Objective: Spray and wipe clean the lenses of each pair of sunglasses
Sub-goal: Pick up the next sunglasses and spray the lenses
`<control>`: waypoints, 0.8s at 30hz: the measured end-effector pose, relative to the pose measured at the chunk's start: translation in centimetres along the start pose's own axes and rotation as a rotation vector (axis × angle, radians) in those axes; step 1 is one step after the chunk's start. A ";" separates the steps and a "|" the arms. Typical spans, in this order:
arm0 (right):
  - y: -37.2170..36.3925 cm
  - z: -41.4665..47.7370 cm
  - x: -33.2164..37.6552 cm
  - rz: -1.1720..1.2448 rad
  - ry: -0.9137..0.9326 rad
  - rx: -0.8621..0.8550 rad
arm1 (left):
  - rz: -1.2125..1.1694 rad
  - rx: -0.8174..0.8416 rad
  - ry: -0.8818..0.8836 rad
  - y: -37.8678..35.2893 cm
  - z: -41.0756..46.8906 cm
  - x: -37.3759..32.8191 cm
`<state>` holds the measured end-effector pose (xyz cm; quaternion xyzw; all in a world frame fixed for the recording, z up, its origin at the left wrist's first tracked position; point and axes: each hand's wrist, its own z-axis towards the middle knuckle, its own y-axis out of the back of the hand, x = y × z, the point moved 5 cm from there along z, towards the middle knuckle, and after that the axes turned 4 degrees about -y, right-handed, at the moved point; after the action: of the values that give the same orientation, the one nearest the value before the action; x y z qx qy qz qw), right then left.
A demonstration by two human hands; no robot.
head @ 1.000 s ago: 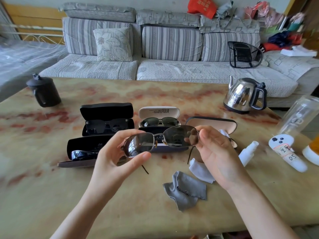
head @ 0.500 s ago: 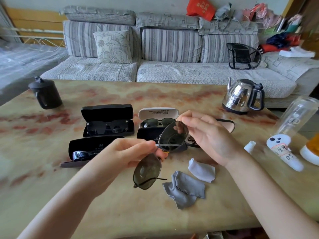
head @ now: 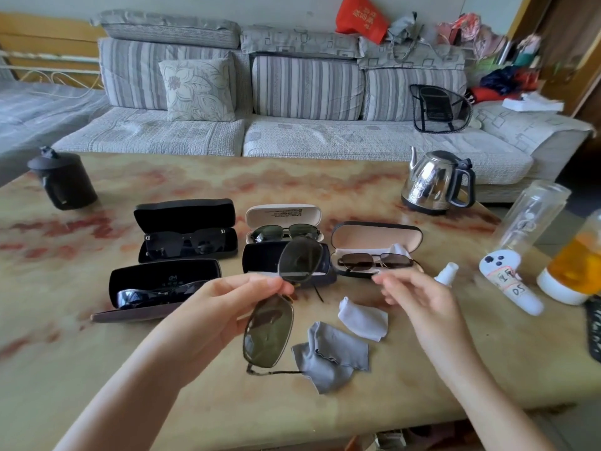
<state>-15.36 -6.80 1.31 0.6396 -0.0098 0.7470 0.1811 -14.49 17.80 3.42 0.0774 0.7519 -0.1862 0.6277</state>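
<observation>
The left forearm reaches from the lower left to the frame's centre, where the left grip (head: 227,307) pinches the sunglasses (head: 268,333) at the bridge between thumb and fingers. The right forearm comes from the lower right; the right grip (head: 419,307) hovers right of centre, fingers loosely spread, empty.

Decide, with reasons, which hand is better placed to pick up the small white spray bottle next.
Right, most likely. The right hand is empty and nearest the small white spray bottle; the left hand holds the green-lensed metal-framed sunglasses.
</observation>
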 end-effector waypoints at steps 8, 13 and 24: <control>8.1 -1.0 -7.8 -0.091 -0.143 -0.542 | -0.001 -0.115 -0.059 0.3 0.0 -0.4; 7.1 2.5 -10.6 -0.109 -0.202 -0.400 | -0.012 -0.125 -0.076 -0.3 -0.4 -0.3; 1.3 0.7 -2.3 0.484 -0.151 0.046 | -0.040 -0.124 -0.092 -0.9 -1.2 0.1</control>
<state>-14.81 -8.82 -0.49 0.6764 -0.1591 0.7189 -0.0191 -15.89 17.37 3.70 0.0146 0.7339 -0.1551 0.6611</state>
